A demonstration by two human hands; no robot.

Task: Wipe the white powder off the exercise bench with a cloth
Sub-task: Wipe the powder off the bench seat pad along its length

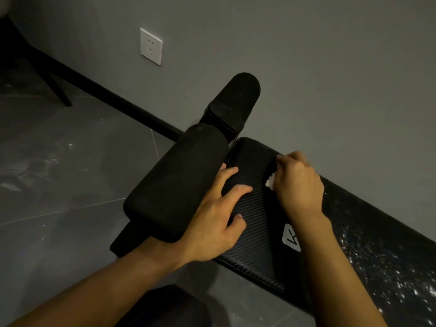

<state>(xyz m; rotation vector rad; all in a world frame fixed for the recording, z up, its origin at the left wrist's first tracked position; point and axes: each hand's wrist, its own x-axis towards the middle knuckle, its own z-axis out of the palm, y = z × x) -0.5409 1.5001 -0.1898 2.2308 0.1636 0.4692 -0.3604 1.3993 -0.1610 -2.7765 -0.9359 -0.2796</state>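
Head view: a black ribbed padded exercise bench (254, 208) is seen lying along a grey wall (306, 67). The left hand (212, 220) is laid flat on its end, fingers spread, just beside a black foam roller pad (174, 182). A small crumpled white cloth (270, 181) is gripped in the curled right hand (299, 182) and held against the bench top. White powder specks (389, 267) are scattered over the bench's right portion, beyond a white logo label (291, 237).
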